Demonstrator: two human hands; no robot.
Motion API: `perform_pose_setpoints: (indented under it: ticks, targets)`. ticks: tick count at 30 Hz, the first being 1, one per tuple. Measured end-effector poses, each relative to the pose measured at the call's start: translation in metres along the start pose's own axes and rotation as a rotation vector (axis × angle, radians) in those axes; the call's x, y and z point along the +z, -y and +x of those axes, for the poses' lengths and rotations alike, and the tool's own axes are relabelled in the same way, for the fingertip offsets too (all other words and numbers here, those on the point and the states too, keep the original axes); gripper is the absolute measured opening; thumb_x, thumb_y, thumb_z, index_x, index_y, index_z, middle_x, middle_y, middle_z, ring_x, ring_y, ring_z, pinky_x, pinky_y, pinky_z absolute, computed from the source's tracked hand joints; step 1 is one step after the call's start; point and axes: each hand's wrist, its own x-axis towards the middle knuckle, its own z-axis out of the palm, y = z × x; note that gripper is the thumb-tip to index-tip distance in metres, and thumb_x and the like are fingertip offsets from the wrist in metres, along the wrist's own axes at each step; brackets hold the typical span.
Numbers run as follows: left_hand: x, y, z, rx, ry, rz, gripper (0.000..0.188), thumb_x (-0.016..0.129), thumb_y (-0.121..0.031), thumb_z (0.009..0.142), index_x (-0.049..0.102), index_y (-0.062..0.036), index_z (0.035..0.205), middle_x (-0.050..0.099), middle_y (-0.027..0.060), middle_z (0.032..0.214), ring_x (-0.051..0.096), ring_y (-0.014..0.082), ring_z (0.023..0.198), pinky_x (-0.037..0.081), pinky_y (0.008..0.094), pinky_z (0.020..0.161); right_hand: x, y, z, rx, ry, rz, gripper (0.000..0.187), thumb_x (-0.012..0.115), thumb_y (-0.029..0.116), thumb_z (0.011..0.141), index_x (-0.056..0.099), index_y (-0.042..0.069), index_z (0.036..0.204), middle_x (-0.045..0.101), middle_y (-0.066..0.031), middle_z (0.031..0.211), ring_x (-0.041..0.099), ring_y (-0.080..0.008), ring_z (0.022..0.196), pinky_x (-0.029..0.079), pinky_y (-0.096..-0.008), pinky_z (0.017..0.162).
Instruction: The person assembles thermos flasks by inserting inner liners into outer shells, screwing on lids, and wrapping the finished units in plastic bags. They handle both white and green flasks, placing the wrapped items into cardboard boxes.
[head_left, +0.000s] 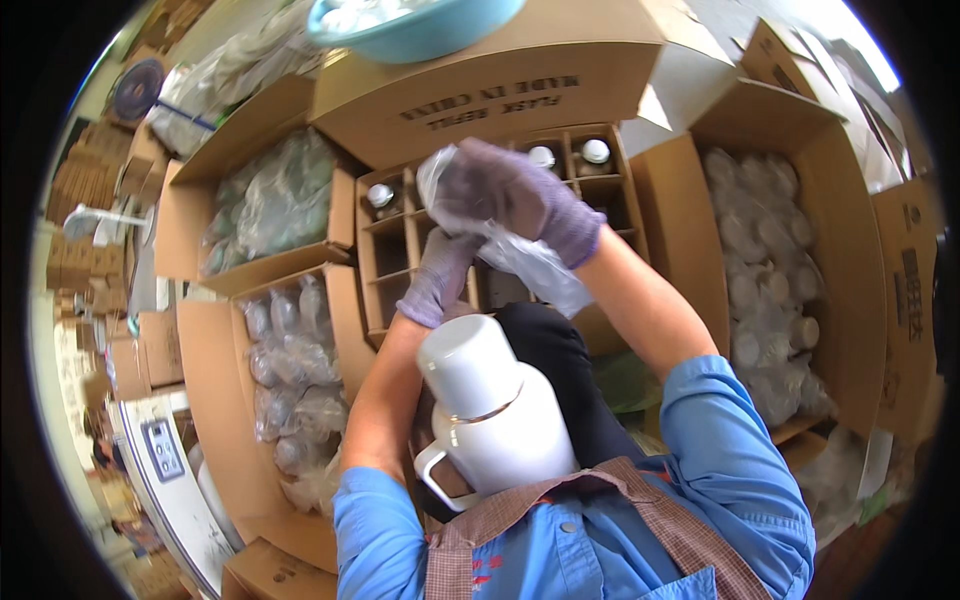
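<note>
Both my hands wear purple-grey knit gloves and are raised over a divided cardboard carton [390, 236]. My right hand [520, 195] is closed on a crumpled clear plastic bag [545, 275], which hangs below it and also shows beyond its fingers. My left hand [443, 278] sits lower and closer to me, its fingers closed at the gathered part of the bag; some of them are hidden. Whether anything is inside the bag, I cannot tell. A white vacuum flask [510, 430] with a handle and a cup-shaped lid leans against my lap, its lid near my left forearm.
Silvery tops [595, 152] stand in a few carton cells. On the left are two boxes [262, 520] of plastic-wrapped items; on the right, a tall box [850, 300] holds bagged pale items. A blue basin [420, 35] rests beyond the carton's raised flap [490, 75].
</note>
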Motion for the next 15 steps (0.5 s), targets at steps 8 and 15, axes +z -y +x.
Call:
perform_pose_setpoints:
  ticks: [8, 15]
  targets:
    - [-0.096, -0.002, -0.001, -0.195, -0.167, -0.276, 0.032, 0.066, -0.035, 0.094, 0.064, -0.0098, 0.114, 0.069, 0.0036, 0.105, 0.067, 0.0163, 0.088, 0.057, 0.0311, 0.071, -0.058, -0.040, -0.034, 0.059, -0.202, -1.079, 0.077, 0.088, 0.026, 0.075, 0.051, 0.001, 0.137, 0.061, -0.0123, 0.127, 0.054, -0.0172, 0.117, 0.045, -0.0350, 0.102]
    - [-0.032, -0.034, -0.068, 0.462, -0.296, 0.920, 0.037, 0.082, -0.023, 0.082, 0.060, -0.0037, 0.106, 0.061, 0.0061, 0.100, 0.057, 0.0130, 0.093, 0.053, 0.0280, 0.082, -0.012, -0.054, 0.004, -0.087, -0.542, -1.058, 0.043, 0.081, 0.034, 0.083, 0.070, -0.002, 0.102, 0.072, -0.0061, 0.089, 0.064, -0.0099, 0.079, 0.053, -0.0259, 0.072]
